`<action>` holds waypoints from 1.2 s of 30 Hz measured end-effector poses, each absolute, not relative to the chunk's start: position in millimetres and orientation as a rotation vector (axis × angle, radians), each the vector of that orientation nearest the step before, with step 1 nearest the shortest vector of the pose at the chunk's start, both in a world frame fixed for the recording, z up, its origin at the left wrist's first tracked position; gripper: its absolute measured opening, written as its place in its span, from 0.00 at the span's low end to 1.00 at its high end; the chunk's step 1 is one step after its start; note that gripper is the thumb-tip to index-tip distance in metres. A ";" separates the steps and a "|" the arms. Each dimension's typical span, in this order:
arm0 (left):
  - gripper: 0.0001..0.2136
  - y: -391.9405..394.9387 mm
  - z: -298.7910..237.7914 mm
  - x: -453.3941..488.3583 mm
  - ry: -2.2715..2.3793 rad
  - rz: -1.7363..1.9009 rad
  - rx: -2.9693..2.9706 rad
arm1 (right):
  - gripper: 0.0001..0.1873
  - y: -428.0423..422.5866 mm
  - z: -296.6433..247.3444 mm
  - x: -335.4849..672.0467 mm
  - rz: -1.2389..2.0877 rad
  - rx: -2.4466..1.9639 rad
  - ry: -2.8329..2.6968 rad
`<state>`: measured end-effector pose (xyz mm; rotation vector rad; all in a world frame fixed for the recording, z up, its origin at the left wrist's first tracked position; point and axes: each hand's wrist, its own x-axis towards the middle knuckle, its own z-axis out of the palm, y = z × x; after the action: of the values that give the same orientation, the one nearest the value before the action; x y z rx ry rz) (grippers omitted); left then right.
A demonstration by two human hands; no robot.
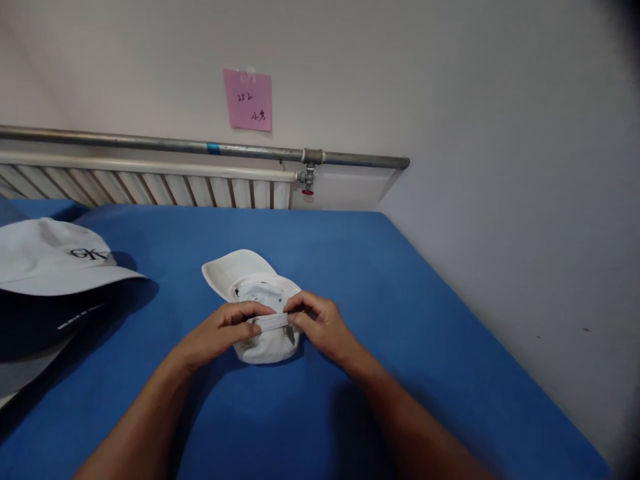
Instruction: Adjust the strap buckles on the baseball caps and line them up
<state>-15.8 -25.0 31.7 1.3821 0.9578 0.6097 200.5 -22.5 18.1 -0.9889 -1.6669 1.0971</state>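
Observation:
A white baseball cap (pixel 270 350) with dark printed marks lies on the blue surface, its inside facing up and its brim pointing away to the upper left. Across its back edge runs a white strap (pixel 273 321). My left hand (pixel 225 328) pinches the strap's left end between thumb and fingers. At the other end, my right hand (pixel 319 325) grips the strap the same way. Both hands are closed, with a short length of strap visible between them.
Several stacked caps, with a white cap (pixel 55 257) on top, stand at the left. Behind the blue tabletop (pixel 400 300) are a radiator (pixel 165 187) and a metal pipe (pixel 150 143) with a red-handled valve (pixel 308 192). A pink note (pixel 249 100) hangs above. A wall borders the right edge.

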 end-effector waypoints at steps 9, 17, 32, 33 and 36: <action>0.19 -22.0 27.8 -14.6 0.924 0.649 1.363 | 0.13 -27.7 20.6 200.1 0.660 -0.846 -1.977; 0.28 -24.4 31.5 -9.5 0.876 0.615 1.269 | 0.09 -27.8 12.7 191.9 0.508 -0.804 -1.966; 0.10 -26.5 33.5 -3.8 0.971 0.679 1.187 | 0.08 -22.8 15.8 201.4 1.127 -0.945 -1.775; 0.10 -26.2 32.8 -4.7 0.965 0.676 1.187 | 0.07 -22.7 14.5 199.8 1.098 -0.965 -1.795; 0.08 -25.9 32.3 -7.9 0.924 0.679 1.216 | 0.09 -20.8 10.3 197.2 0.930 -1.088 -1.855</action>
<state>-7.9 -25.9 32.3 1.2158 0.9239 0.6788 197.2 -20.8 10.3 -1.0881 -1.8553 0.9301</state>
